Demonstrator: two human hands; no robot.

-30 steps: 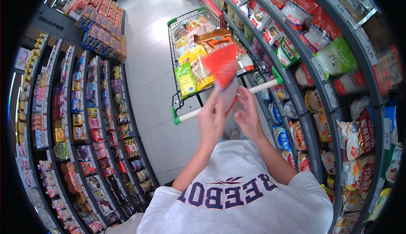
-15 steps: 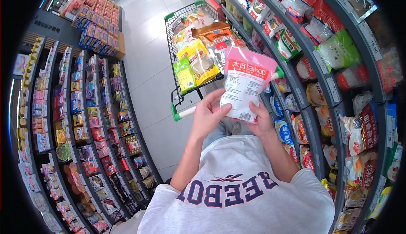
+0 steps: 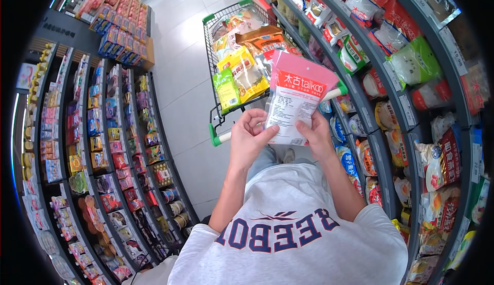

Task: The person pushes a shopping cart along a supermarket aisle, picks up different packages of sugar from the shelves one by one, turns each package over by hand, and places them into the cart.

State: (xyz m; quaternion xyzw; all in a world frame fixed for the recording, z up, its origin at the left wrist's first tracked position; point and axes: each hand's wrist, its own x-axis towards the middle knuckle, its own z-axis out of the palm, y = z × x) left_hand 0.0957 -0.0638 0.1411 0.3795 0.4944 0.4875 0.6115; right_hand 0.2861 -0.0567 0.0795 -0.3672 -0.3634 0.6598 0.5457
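Note:
Both hands hold up a pink, red and white taikoo pouch [image 3: 294, 99], its printed side with small black text and a barcode facing me. My left hand [image 3: 252, 130] grips the lower left edge, thumb on the front and fingers curled. At the lower right edge, my right hand [image 3: 315, 134] has its thumb across the front; its other fingers are mostly hidden behind. Just beyond the pouch stands a shopping cart [image 3: 208, 43] of black wire with green corners. Inside it lie a yellow bag [image 3: 246, 74], a green packet [image 3: 226, 90] and an orange-brown bag [image 3: 263, 40].
Shelves of bagged goods [image 3: 373, 87] curve close along my right. On the left runs a rack of small colourful packets [image 3: 110, 146]. Stacked boxes [image 3: 123, 35] stand farther back on the left. A grey tiled floor [image 3: 180, 94] lies between the shelves.
The pouch has tilted slightly and shifted a little up and left. My left fingers have curled more, and my right thumb has moved inward and up on the pouch.

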